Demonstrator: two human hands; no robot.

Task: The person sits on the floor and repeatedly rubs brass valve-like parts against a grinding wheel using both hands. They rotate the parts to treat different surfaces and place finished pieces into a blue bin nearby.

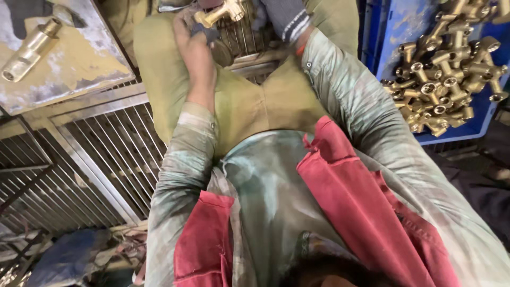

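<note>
At the top of the view, above my lap, my bare left hand (pixel 194 48) grips a brass T-shaped fitting (pixel 220 11). Its fingers wrap the fitting's lower end, where there is also something small and dark. My right hand (pixel 284 18) wears a dark knitted glove with a striped cuff and sits just right of the fitting. The frame's top edge cuts off its fingers, so its grip is hidden. Both sleeves are pale and stained, and a red cloth hangs over my chest.
A blue plastic crate (pixel 481 125) at the upper right is heaped with several brass fittings (pixel 443 74). A long brass cylinder (pixel 29 50) lies on a worn metal plate (pixel 79 64) at the upper left. A metal grating (pixel 106 154) lies on the left, with blue cloth (pixel 69 255) below it.
</note>
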